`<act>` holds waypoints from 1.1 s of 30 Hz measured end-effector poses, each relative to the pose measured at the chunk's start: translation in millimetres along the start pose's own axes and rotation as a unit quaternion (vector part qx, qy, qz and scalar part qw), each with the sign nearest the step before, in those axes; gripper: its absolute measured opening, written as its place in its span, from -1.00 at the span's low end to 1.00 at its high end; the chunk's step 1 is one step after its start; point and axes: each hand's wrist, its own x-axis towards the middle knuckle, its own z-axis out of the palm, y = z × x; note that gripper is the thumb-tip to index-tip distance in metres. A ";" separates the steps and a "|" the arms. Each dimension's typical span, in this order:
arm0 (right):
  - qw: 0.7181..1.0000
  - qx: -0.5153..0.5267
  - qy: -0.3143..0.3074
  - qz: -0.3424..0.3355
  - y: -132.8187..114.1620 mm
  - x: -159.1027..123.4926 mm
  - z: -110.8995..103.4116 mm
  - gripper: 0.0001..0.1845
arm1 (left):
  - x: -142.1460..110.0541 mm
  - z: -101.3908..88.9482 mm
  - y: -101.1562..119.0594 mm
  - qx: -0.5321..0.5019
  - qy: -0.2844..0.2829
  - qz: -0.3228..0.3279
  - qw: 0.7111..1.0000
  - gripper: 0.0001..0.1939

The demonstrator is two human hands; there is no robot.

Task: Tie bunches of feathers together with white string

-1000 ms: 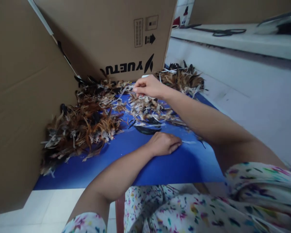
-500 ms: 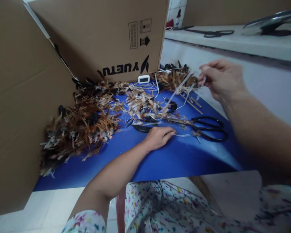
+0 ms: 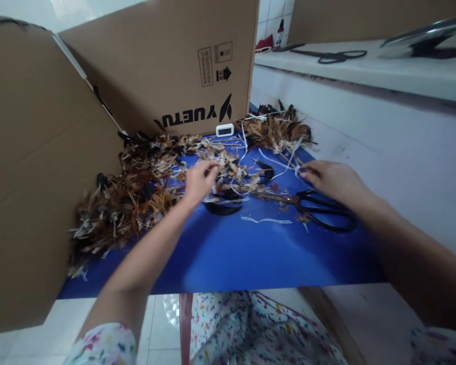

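Observation:
My left hand point(image 3: 200, 183) is over the near edge of the loose brown and white feathers point(image 3: 233, 167). Its thumb and forefinger are curved and slightly apart, with nothing visible between them. On the right, my right hand point(image 3: 329, 180) pinches a white plastic strip point(image 3: 279, 161), whose loose ends trail left over the blue tabletop point(image 3: 228, 253). Just below that hand lie black-handled scissors point(image 3: 323, 210), blades pointing left. A short white strip point(image 3: 266, 220) and a curved black feather point(image 3: 224, 208) rest in front of the feathers.
A large feather pile point(image 3: 133, 192) runs along the cardboard panels point(image 3: 205, 30) at left and back. A small white digital display point(image 3: 224, 130) stands before the back panel. Behind my right hand lies a bundle of feathers point(image 3: 277, 126). More scissors point(image 3: 338, 56) lie on the ledge.
My left hand has left the short white strip and moved up and left to the feathers. My right hand has come down and slightly left, still pinching a white strip.

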 end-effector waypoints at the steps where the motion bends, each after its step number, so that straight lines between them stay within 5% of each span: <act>1: 0.999 -0.021 0.020 -0.015 1.1 -5.3 3.9 -0.71 | 15.5 -14.1 -14.7 0.068 -0.006 -0.007 0.998 -0.78; 3: 0.995 -0.060 0.064 -0.041 2.4 -14.7 10.0 -0.70 | 42.3 -40.7 -48.5 0.198 -0.041 -0.051 0.978 -0.74; 6: 0.991 -0.060 0.093 -0.078 3.4 -24.1 18.0 -0.74 | 65.2 -70.9 -99.7 0.368 -0.110 -0.184 0.905 -0.70; 11: 0.979 -0.010 0.105 -0.174 6.3 -30.0 29.6 -0.77 | 71.1 -87.8 -160.6 0.420 -0.148 -0.293 0.846 -0.44; 16: 0.976 0.003 0.085 -0.199 2.3 -32.9 32.7 -0.78 | 85.1 -87.5 -194.3 0.410 -0.175 -0.341 0.827 -0.57; 22: 0.966 0.015 0.057 -0.251 -3.1 -32.6 32.9 -0.71 | 113.7 -87.3 -190.8 0.328 -0.163 -0.315 0.875 -0.87; 25: 0.961 0.029 0.070 -0.268 0.0 -32.0 35.7 -0.67 | 117.5 -83.6 -174.4 0.076 -0.125 -0.355 0.923 -0.83; 27: 0.959 0.028 0.083 -0.270 2.0 -31.5 38.4 -0.67 | 116.6 -80.4 -163.4 -0.064 -0.100 -0.392 0.912 -0.81; 33: 0.953 0.015 0.094 -0.289 2.0 -29.8 42.8 -0.67 | 111.4 -70.7 -142.9 -0.242 -0.074 -0.455 0.853 -0.89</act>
